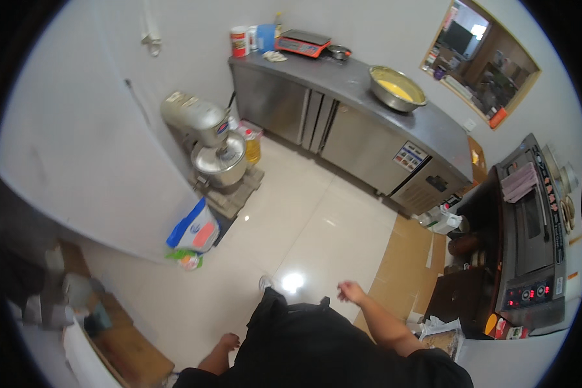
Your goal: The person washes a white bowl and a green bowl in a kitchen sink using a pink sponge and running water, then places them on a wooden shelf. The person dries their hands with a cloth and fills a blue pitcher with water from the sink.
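My right hand point(351, 292) hangs before my dark clothing, its fingers loosely curled and slightly apart, with nothing in it. At the lower left, my left hand point(230, 341) is beside my body, small and blurred; no object shows in it. Neither hand touches any equipment. Ahead, a steel mixing bowl point(398, 89) holding a yellow mixture rests on the steel worktop point(339, 77). A stand mixer point(199, 114) with a metal bowl point(230, 175) stands on a wooden pallet point(242, 194) to the left.
A deck oven point(528, 228) with lit red displays lines the right side, a cloth point(520, 182) hanging on it. Flattened cardboard point(402, 262) covers part of the tiled floor. A blue-and-white bag point(196, 228) stands left. An orange scale point(303, 43) sits at the worktop's far end.
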{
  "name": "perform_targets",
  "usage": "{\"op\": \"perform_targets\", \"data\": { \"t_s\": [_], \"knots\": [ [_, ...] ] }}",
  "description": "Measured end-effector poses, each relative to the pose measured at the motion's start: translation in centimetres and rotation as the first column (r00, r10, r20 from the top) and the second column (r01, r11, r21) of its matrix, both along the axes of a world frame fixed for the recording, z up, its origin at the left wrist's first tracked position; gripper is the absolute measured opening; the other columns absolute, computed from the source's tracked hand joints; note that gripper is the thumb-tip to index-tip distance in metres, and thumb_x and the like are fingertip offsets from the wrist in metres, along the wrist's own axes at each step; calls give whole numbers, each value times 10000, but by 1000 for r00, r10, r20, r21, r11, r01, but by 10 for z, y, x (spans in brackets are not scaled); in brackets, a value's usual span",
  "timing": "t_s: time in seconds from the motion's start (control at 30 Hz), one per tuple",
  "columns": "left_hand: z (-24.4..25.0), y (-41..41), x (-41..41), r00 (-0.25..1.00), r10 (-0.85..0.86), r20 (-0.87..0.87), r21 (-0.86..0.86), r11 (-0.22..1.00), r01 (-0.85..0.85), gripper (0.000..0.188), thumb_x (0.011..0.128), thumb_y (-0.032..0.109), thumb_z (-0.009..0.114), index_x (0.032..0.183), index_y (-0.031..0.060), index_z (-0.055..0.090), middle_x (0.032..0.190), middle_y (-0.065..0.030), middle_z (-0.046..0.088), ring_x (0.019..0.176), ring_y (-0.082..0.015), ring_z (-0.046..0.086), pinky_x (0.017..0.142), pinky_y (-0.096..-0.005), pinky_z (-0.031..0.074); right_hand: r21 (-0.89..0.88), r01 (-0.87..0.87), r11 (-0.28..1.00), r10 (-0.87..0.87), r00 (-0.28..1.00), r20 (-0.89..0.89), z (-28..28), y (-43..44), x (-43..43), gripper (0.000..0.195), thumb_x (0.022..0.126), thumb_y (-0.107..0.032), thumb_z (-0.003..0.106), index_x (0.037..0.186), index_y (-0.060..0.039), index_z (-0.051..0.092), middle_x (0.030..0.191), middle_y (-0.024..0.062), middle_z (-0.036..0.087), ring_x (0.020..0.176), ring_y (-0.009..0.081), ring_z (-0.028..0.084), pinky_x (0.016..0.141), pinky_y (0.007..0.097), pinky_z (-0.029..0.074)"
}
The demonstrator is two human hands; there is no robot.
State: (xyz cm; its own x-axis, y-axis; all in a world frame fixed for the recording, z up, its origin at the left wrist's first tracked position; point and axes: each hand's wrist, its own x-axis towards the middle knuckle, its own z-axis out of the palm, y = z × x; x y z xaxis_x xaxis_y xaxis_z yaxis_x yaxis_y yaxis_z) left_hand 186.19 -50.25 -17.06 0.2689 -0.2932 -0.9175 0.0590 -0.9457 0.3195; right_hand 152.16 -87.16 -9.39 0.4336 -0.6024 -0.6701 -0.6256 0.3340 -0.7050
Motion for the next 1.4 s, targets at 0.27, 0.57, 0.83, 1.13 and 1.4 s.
{"op": "perform_targets", "data": {
  "t_s": [0.27, 0.57, 0.83, 1.13, 1.4],
  "knots": [
    [24, -290, 221, 896, 276, 348, -574, 818, -30, 386, 859, 341, 464, 740, -9, 574, 543, -107, 575, 451, -164, 511, 475, -297, 402, 137, 662, 736, -615, 740, -271, -39, -6, -99, 337, 839, -257, 411, 974, 36, 506, 708, 195, 620, 509, 221, 586, 448, 322, 465],
    [20, -463, 179, 940, -171, 294, -557, 769, 314, 195, 894, 165, 406, 873, 3, 513, 630, -92, 576, 608, -167, 600, 555, -297, 468, 347, 647, 679, -600, 761, -246, -52, -92, -43, 334, 838, -228, 456, 999, 57, 521, 758, 184, 632, 619, 246, 626, 549, 340, 512],
    [46, -507, 124, 986, -166, 11, -119, 979, 166, 208, 808, 197, 535, 930, 29, 542, 778, -95, 620, 650, -186, 601, 493, -266, 413, -179, 66, 982, -105, 971, -213, -148, -314, -115, 263, 815, -177, 430, 849, 42, 571, 668, 151, 628, 511, 211, 597, 444, 326, 478],
    [65, -590, 108, 965, -262, 1, -191, 947, 257, 218, 793, 43, 411, 975, 33, 531, 765, -118, 636, 715, -211, 618, 523, -288, 434, 40, 475, 879, -473, 880, -45, -42, -493, -10, 219, 850, -83, 370, 951, -3, 547, 689, 133, 623, 514, 186, 598, 428, 272, 446],
    [-8, -688, 177, 963, -257, -81, -253, 940, 229, 211, 813, 165, 447, 961, 38, 529, 784, -97, 613, 669, -188, 603, 495, -284, 431, 124, 321, 939, -314, 947, -68, 4, -512, 28, 227, 863, -97, 346, 922, -11, 548, 730, 123, 637, 591, 180, 615, 473, 264, 446]
  ]
}}
